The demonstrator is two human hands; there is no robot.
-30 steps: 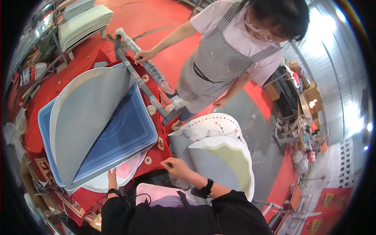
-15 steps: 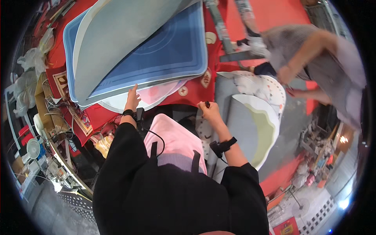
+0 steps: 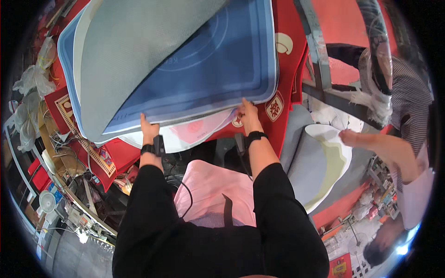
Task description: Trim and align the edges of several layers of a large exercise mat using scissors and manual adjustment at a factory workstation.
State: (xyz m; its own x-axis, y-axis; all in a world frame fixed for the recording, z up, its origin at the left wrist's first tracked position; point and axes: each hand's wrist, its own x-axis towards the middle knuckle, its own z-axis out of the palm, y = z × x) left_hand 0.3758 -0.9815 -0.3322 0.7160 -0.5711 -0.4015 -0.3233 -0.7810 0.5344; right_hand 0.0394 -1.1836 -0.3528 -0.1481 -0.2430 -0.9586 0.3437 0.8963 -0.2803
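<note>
A blue floor mat (image 3: 185, 78) lies on a stack, its far left part covered by a folded-over mat with a grey underside (image 3: 125, 51). My left hand (image 3: 149, 131) pinches the blue mat's near edge, thumb on top. Farther right, my right hand (image 3: 250, 119) grips the same edge near its right corner, some fingers out of sight beneath it. Whether the small dark object from before is still in that hand cannot be seen. Below the edge, a white mat with a pink pattern (image 3: 185, 133) sticks out toward me.
Red patterned mats (image 3: 276, 109) lie under the stack. At right are a rolled mat with grey backing (image 3: 301, 157) and a metal frame (image 3: 345, 104). A co-worker's arm (image 3: 384, 143) reaches to the roll. Pink cloth (image 3: 215, 187) covers something before me; a small fan (image 3: 47, 201) stands left.
My right hand has moved up and forward onto the blue mat's edge; the left has closed on it too. The view has shifted. The co-worker has bent toward the rolled mat.
</note>
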